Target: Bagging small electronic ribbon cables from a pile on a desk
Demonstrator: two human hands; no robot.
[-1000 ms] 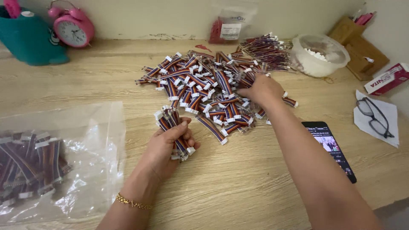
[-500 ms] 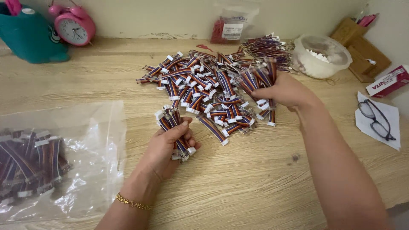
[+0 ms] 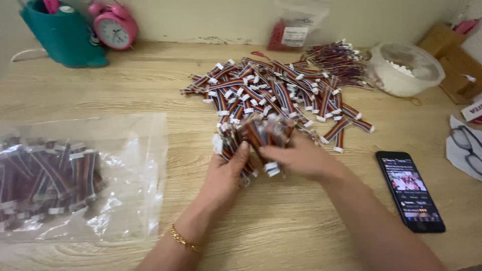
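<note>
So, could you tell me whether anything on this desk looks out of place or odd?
Nothing stands out. Both hands, left hand and right hand, hold a cable bundle beside the loose pile; the bag lies flat.

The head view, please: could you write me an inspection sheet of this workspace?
Surface: light wooden table.
Job's things: bundle of ribbon cables held between both hands; loose pile behind it.
Clutter: filled clear bag, phone, pink clock, teal holder, white bowl, glasses.
Grippers: left hand and right hand grip the bundle.
Cables: nothing seen besides the ribbon cables.
Surroundings: pale wall.
</note>
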